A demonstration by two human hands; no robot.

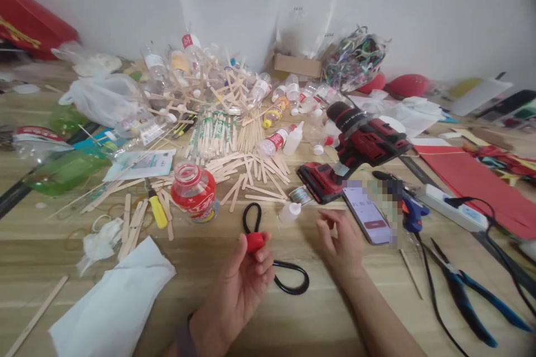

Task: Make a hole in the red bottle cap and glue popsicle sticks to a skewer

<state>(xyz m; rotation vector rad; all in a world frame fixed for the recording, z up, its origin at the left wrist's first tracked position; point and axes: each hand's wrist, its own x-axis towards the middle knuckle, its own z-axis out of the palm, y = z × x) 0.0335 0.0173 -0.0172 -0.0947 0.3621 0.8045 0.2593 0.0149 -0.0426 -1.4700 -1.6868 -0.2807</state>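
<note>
My left hand [247, 268] pinches a small red cap [255, 241] between thumb and fingers, above the table at the lower middle. Black-handled scissors [292, 278] seem to lie under that hand, with their loops showing on either side; their blades are not visible. My right hand [341, 237] rests on the table with its fingers loosely curled and apart, holding nothing, just left of a phone [368, 217]. An uncapped clear bottle with a red label [193, 192] stands behind my left hand. A small white bottle [290, 212] is between the hands, farther back.
Wooden sticks [251, 173] and plastic bottles [259, 89] cover the back. A red cordless drill [368, 142] stands behind the phone. Pliers [463, 290], a blue glue gun [414, 213] and a power strip [454, 209] lie right. White paper [113, 307] and a yellow-handled tool [158, 211] lie left.
</note>
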